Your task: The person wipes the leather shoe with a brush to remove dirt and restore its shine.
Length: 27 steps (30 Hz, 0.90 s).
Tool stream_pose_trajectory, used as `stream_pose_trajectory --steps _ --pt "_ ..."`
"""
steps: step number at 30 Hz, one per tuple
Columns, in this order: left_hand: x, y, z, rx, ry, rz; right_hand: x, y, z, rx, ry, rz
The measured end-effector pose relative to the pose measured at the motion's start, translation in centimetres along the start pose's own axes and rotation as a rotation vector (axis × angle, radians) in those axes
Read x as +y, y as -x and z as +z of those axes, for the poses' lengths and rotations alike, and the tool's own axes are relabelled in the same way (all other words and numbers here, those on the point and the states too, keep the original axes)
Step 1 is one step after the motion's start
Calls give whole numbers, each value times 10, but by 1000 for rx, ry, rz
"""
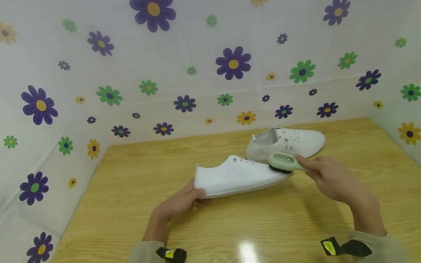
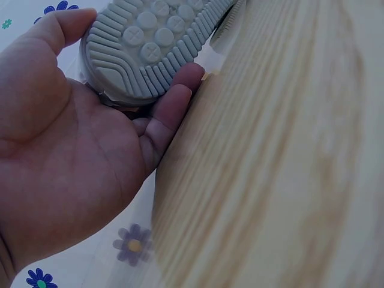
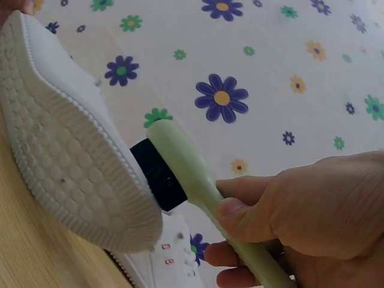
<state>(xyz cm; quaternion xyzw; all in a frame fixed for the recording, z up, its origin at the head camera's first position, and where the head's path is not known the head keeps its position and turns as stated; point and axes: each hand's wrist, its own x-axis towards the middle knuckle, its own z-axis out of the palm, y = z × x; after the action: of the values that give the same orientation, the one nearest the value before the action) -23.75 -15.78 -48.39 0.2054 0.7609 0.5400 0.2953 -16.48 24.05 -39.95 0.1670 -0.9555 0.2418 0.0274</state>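
Note:
My left hand grips a white sneaker by its heel, thumb at the side and fingers beneath. In the left wrist view the ridged sole faces the camera, with the fingers curled round the heel end. The sneaker is held on its length, toe pointing right, tilted over the table. My right hand holds a pale green brush by its handle. Its black bristles meet the sneaker's toe, as the right wrist view shows.
A second white sneaker stands behind on the wooden table, toe to the right, with small red letters on its side. A white flowered cloth hangs round the back and both sides. Each sleeve carries a black strap.

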Motion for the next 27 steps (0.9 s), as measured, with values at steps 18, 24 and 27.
stream_pose_trajectory --steps 18,24,27 --pt "2 2 0 16 -9 -36 -29 -3 5 -7 105 38" --pt "-1 1 -1 8 -1 -25 -79 -20 48 67 229 -16" --pt "-1 1 -1 -4 -2 -8 -104 -26 77 68 224 -29"
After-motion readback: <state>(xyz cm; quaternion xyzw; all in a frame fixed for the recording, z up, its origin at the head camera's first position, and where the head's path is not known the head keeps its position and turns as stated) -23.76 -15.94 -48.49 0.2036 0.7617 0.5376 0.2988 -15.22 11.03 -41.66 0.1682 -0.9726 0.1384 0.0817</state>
